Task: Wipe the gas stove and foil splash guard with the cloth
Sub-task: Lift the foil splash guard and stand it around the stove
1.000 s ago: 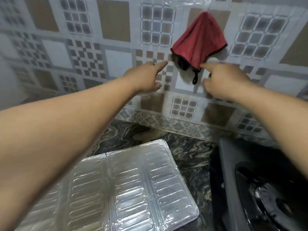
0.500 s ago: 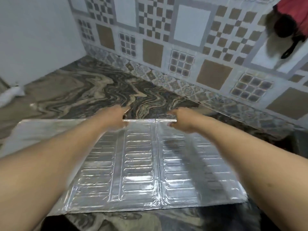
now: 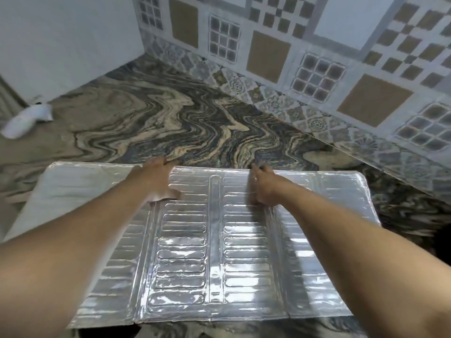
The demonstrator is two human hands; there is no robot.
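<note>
The silver foil splash guard (image 3: 214, 242) lies flat and unfolded on the marbled counter, its ribbed panels facing up. My left hand (image 3: 158, 181) rests at the guard's far edge, fingers curled over the edge and thumb on top. My right hand (image 3: 264, 187) holds the same far edge a little to the right, fingers hooked over it. The two hands are about one panel apart. Neither the cloth nor the gas stove is in view.
The marbled counter (image 3: 170, 123) runs back to a patterned tiled wall (image 3: 317, 57) and a plain white side wall (image 3: 61, 40). A white object (image 3: 26, 119) lies on the counter at far left. Something dark (image 3: 443, 240) shows at the right edge.
My hands left the red cloth hanging on the wall and came down onto the guard's far edge. The view swung down and left, so the cloth and stove dropped out of sight.
</note>
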